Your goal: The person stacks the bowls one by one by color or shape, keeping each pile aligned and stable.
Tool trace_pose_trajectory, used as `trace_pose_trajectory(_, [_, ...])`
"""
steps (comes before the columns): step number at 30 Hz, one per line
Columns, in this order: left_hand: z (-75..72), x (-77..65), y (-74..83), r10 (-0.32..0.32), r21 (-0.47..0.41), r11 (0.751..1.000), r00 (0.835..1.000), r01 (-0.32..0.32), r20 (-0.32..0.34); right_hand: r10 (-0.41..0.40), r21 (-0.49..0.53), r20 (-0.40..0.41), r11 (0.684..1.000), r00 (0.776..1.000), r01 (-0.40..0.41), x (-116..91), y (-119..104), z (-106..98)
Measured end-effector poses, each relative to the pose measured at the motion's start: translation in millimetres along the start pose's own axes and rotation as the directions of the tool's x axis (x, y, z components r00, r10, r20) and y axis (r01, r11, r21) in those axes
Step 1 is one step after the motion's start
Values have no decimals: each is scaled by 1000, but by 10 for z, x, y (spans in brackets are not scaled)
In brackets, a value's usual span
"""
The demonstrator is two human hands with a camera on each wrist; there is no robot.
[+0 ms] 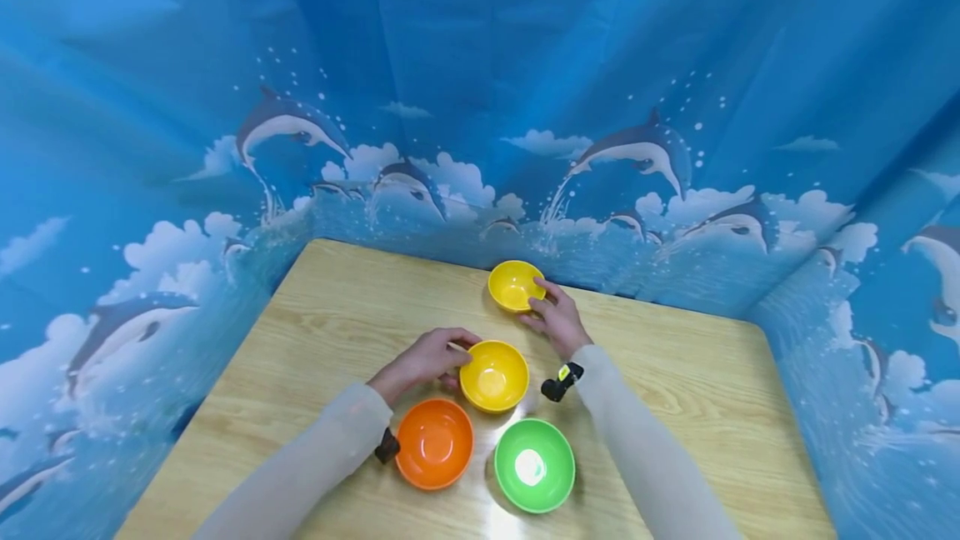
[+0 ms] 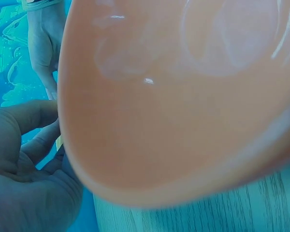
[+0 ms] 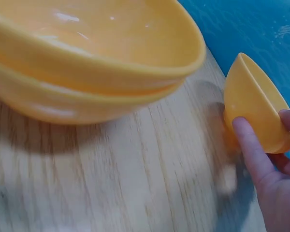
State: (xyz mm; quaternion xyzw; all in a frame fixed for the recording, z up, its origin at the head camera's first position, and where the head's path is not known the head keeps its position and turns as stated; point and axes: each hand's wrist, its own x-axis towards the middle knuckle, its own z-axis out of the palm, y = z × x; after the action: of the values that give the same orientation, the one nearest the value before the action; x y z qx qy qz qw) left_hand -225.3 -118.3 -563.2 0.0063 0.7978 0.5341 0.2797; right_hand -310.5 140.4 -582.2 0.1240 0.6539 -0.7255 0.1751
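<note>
At the back of the table, my right hand [image 1: 558, 319] pinches a yellow bowl [image 1: 512, 285] by its right side. In the right wrist view that bowl [image 3: 256, 104] is tilted, one finger lying along its outside and the thumb at the rim. My left hand [image 1: 437, 357] grips the left side of another yellow bowl [image 1: 493, 377] in the middle. The right wrist view reveals two yellow bowls [image 3: 101, 58] nested there. In the left wrist view an orange bowl [image 2: 150, 121] hides what the left hand [image 2: 31, 164] holds.
The orange bowl [image 1: 433, 444] stands just below my left hand, beside the left wrist camera. A green bowl [image 1: 534, 465] is to its right, near the front. The wooden table [image 1: 675, 382] ends at a blue dolphin-print curtain [image 1: 465, 107] behind and at the sides.
</note>
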Motion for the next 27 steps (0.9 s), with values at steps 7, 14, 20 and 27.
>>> trace_pose_trajectory(7, [-8, -15, 16, 6, 10, 1000, 1000, -6, 4, -9, -54, 30, 998, 999, 11, -109, -68, -92])
trace_pose_trajectory(14, [-11, -18, 11, 3, 13, 1000, 1000, -3, 5, -20, -88, 104, 996, 994, 29, -298, -125, -142])
trace_pose_trajectory(20, [-18, 2, -12, 15, 6, 1000, 1000, -15, 11, -31, -87, 147, 995, 989, 44, -466, -199, -197])
trace_pose_trajectory(27, [-7, 3, -20, 18, -1, 1000, 1000, -18, 13, -31, -102, 172, 994, 985, 49, -586, -215, -280])
